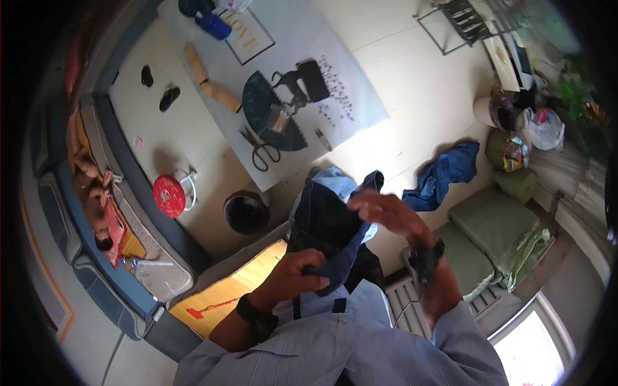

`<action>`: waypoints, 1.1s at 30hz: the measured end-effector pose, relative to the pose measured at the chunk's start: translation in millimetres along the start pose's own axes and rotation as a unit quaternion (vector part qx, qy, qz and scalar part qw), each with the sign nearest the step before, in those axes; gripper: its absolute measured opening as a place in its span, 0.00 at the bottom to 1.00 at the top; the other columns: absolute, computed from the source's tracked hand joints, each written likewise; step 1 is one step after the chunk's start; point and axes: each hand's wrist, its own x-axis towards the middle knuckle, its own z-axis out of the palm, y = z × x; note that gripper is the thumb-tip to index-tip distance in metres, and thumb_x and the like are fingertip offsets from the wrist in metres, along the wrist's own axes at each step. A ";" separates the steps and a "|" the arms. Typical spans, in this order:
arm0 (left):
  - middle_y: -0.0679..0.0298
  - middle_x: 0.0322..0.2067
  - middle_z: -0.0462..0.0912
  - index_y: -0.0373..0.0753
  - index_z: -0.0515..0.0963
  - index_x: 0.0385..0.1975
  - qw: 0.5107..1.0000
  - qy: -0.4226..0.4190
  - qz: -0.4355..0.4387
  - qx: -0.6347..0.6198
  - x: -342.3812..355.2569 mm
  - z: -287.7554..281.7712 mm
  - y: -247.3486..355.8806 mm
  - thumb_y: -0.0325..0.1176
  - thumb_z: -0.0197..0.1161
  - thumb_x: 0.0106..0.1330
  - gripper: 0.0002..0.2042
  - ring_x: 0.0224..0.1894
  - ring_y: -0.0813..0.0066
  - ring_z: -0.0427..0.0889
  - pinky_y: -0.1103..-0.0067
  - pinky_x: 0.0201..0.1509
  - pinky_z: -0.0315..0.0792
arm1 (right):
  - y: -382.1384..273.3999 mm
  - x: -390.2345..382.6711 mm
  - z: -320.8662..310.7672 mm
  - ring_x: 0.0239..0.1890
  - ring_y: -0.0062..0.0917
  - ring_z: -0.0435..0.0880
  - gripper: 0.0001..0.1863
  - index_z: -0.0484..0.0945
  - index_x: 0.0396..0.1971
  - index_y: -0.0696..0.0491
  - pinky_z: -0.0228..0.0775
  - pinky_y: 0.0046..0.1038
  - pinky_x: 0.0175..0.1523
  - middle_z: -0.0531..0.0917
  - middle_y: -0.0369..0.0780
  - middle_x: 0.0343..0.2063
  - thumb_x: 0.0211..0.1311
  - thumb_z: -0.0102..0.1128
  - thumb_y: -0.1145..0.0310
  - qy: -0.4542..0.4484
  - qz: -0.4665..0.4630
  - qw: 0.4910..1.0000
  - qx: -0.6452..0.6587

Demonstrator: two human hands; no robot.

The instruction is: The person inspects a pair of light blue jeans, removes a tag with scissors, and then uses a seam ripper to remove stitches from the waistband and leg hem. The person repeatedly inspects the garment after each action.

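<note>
A dark blue denim garment (328, 225) hangs in front of me, over my lap, its opening showing a dark inside. My left hand (296, 275) is closed on its near edge, thumb pressed against the cloth. My right hand (386, 211) lies over the garment's right side, fingers stretched out and pointing left. Whether its fingertips touch the cloth I cannot tell. Each wrist wears a dark band. Lighter blue cloth shows behind the garment. Beyond it, large scissors (261, 153) lie on the near corner of the pale table (347, 128).
On the table are a black phone (313, 81), a dark green fan-shaped piece (257, 96) and scattered small bits. A dark bucket (247, 212) and a red stool (169, 196) stand left. Blue denim (444, 175) lies on the floor right, beside green cushions (492, 225). A person (96, 199) lies on the sofa.
</note>
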 end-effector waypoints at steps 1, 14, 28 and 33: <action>0.67 0.34 0.79 0.35 0.77 0.35 1.000 -0.012 0.013 0.008 -0.2 6.7 5.5 0.25 0.73 0.61 0.09 0.36 0.80 0.79 0.79 0.42 0.72 | -4.1 -23.8 -1.4 0.62 0.34 0.80 0.24 0.84 0.56 0.54 0.65 0.37 0.71 0.85 0.44 0.52 0.67 0.71 0.53 -0.054 0.000 0.998 0.032; 0.66 0.41 0.83 0.35 0.81 0.42 0.968 -0.110 0.164 0.157 -20.8 142.0 86.0 0.28 0.73 0.66 0.10 0.45 0.81 0.81 0.79 0.51 0.75 | -71.4 -256.5 40.4 0.34 0.12 0.79 0.07 0.85 0.36 0.57 0.69 0.21 0.40 0.82 0.30 0.29 0.61 0.75 0.75 0.104 -0.133 0.985 0.039; 0.67 0.39 0.82 0.36 0.73 0.36 0.871 -0.186 0.353 0.286 -21.5 322.1 113.6 0.29 0.70 0.70 0.10 0.41 0.82 0.75 0.80 0.49 0.73 | -62.8 -476.9 4.6 0.32 0.14 0.76 0.11 0.83 0.35 0.58 0.69 0.22 0.40 0.81 0.31 0.26 0.58 0.76 0.71 0.345 -0.224 0.910 -0.048; 0.72 0.31 0.74 0.36 0.73 0.36 0.850 -0.128 0.399 0.319 -24.2 360.8 124.2 0.29 0.69 0.71 0.10 0.34 0.86 0.70 0.82 0.38 0.70 | -72.8 -530.0 17.5 0.31 0.20 0.78 0.14 0.82 0.38 0.61 0.73 0.27 0.42 0.80 0.40 0.26 0.57 0.76 0.69 0.346 -0.242 0.865 -0.272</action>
